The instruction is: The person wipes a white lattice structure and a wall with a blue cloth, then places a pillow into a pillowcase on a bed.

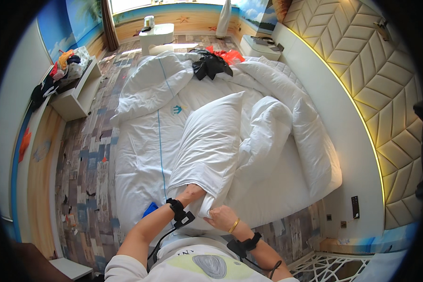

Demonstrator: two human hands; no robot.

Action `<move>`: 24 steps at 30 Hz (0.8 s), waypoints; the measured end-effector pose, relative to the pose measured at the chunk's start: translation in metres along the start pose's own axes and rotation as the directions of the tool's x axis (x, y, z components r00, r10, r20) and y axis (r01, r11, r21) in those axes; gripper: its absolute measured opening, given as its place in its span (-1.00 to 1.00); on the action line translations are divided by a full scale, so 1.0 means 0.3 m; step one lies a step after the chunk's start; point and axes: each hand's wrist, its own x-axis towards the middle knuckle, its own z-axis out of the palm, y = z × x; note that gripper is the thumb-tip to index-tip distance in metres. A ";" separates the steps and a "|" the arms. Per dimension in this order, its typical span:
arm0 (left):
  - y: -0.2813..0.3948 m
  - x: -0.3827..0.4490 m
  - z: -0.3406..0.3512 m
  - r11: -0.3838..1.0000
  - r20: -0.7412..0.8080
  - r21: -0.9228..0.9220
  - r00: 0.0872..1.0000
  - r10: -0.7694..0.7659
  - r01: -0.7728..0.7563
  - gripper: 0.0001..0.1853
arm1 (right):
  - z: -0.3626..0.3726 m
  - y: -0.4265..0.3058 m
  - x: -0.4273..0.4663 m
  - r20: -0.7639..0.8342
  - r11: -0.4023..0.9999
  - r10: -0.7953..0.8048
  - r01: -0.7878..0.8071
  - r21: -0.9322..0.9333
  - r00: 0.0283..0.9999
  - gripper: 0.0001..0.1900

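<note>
A white pillow in a white pillowcase (211,141) lies lengthwise on the bed in front of me, its open end towards my body. My left hand (194,192) has gone into that opening past the wrist, so its fingers are hidden inside the cloth. At the right corner of the opening, my right hand (224,217) pinches the hem of the pillowcase. Just right of the pillow is a bunched white duvet or cover (266,123). Beneath everything spreads a white duvet cover (137,151) with a blue stripe.
Another white pillow (313,155) rests by the headboard side. Black plastic bags (211,65) and a red plastic bag (232,56) sit at the bed's far end. A low cabinet (72,100) with clothes stands left, across the littered floor (88,169). A nightstand (259,49) is far right.
</note>
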 end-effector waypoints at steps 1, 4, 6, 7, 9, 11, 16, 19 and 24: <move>-0.005 0.013 -0.004 0.999 0.019 -0.038 1.000 0.012 -0.011 -0.56 | 0.007 -0.003 -0.002 -0.007 1.000 -0.002 0.002 -0.004 1.000 -0.62; -0.033 0.040 -0.009 0.996 0.115 -0.077 0.992 0.048 -0.039 -0.56 | 0.026 0.000 -0.002 -0.017 0.999 0.046 -0.046 0.019 0.999 -0.62; -0.048 0.058 -0.004 0.995 0.193 -0.058 0.977 0.086 -0.076 -0.56 | 0.034 0.004 -0.003 -0.036 0.994 0.104 -0.102 0.038 0.994 -0.61; -0.050 0.067 -0.002 0.994 0.227 -0.040 0.968 0.108 -0.102 -0.56 | 0.038 0.006 -0.004 -0.052 0.991 0.118 -0.114 0.063 0.992 -0.61; -0.038 0.074 0.001 0.987 0.287 -0.007 0.945 0.158 -0.163 -0.56 | 0.045 0.012 -0.012 -0.056 0.984 0.161 -0.156 0.089 0.985 -0.60; -0.011 0.078 -0.007 0.985 0.332 -0.017 0.928 0.167 -0.171 -0.55 | 0.060 0.013 -0.023 -0.037 0.979 0.180 -0.175 0.102 0.983 -0.61; 0.093 0.065 -0.077 0.918 0.395 -0.282 0.905 -0.155 0.280 -0.54 | 0.097 0.029 -0.051 -0.197 0.958 0.190 -0.138 0.252 0.962 -0.68; 0.169 0.097 -0.127 0.784 0.279 -0.519 0.935 -0.221 0.340 -0.55 | 0.037 0.033 -0.062 -0.350 0.942 0.262 -0.159 0.295 0.900 -0.73; 0.341 0.171 -0.256 0.591 0.149 -0.678 0.869 -0.471 0.436 -0.68 | -0.253 0.053 -0.073 -0.614 0.920 0.299 -0.392 -0.019 0.731 -0.75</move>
